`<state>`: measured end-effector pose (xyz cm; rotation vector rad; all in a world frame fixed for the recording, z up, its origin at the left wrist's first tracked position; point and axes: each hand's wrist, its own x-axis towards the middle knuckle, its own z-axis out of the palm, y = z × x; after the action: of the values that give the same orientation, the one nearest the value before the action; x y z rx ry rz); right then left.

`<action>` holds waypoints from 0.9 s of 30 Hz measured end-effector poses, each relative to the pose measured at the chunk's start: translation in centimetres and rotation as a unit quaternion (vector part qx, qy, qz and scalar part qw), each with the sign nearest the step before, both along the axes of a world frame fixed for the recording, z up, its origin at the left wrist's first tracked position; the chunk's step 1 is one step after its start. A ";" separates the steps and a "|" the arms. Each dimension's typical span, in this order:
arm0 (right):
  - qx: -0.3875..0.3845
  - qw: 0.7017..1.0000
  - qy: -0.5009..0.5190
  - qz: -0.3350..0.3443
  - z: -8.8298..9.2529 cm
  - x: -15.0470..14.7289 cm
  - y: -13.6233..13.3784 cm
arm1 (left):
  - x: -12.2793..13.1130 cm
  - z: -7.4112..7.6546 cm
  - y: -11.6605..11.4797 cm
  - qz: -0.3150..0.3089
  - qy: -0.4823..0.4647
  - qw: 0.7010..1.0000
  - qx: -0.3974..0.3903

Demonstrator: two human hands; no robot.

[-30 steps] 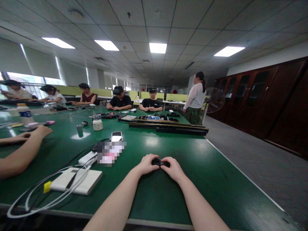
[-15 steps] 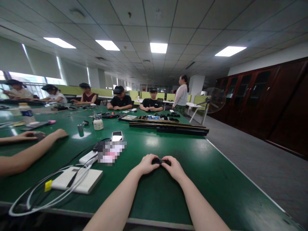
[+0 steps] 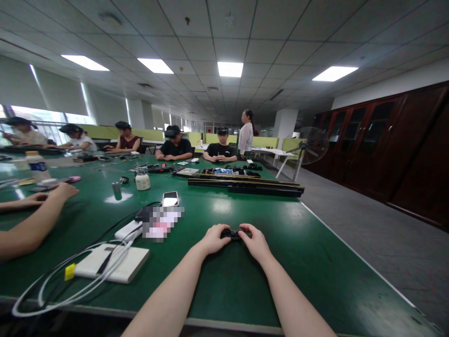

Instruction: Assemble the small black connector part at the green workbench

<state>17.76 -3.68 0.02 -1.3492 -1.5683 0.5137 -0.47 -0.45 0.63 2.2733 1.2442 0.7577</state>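
Note:
A small black part (image 3: 232,233) rests on the green table (image 3: 301,262) straight ahead of me. My left hand (image 3: 213,238) pinches its left end with curled fingers. My right hand (image 3: 255,242) grips its right end the same way, fingertips meeting over the piece. Both forearms stretch out from the near table edge. What the black part is exactly is too small to tell.
A white flat box (image 3: 112,263) with looped white cables lies near left, a phone (image 3: 170,199) farther back. Long black rails (image 3: 245,185) lie across the table's middle. A neighbour's arms (image 3: 31,220) rest at left. Several seated people work at the far end; one person (image 3: 245,139) stands behind them.
The standing person has walked left, away from the fan toward the far end. The neighbour's hand reached out and drew back. My hands stayed on the black part, shifting slightly.

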 end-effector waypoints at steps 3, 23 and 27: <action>0.009 1.000 0.021 -0.015 0.0 0.0 0.1 | 0.0 0.0 0.0 0.002 -0.004 1.000 0.000; 0.043 0.994 0.061 -0.082 -0.6 0.6 0.8 | 0.1 -0.7 0.5 0.002 -0.001 1.000 0.012; 0.041 0.993 0.067 -0.083 -0.6 0.6 0.9 | 0.1 -0.8 0.6 0.000 0.002 1.000 0.012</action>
<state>18.36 -2.78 -0.57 -1.3406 -1.3408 0.4242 -0.40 0.10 -0.14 2.2952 1.2424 0.7723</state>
